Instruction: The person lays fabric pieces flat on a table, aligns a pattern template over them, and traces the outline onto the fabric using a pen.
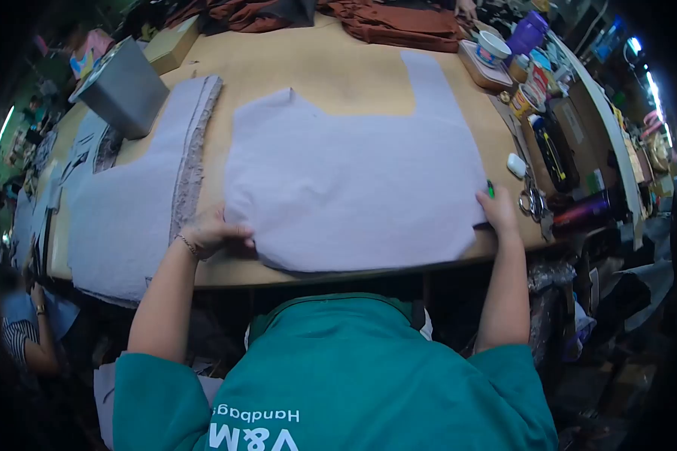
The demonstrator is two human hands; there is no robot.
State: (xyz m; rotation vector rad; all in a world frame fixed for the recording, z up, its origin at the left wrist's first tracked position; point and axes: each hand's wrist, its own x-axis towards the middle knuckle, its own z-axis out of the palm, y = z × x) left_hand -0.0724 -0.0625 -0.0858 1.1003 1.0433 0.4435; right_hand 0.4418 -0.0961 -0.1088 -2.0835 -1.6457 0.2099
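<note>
A pale lilac-grey cut fabric panel (353, 180) lies spread on the table in front of me, with a long strap-like strip reaching away at its upper right. My left hand (217, 231) is closed on the panel's lower left edge, thumb on top. At the right edge, my right hand (498, 208) pinches the fabric; a slim green-tipped thing, possibly a pen (490, 188), sticks out between its fingers. Left of the panel is a thick stack of similar cut fabric (128, 199), with a grey metal block (124, 89) standing on it.
Scissors (532, 201) and a white case (516, 165) lie right of the panel. Beyond them are a black tray (553, 154), a white cup (492, 49) and a purple bottle (529, 34). Brown fabric (399, 24) is piled at the far edge. Other people are at left.
</note>
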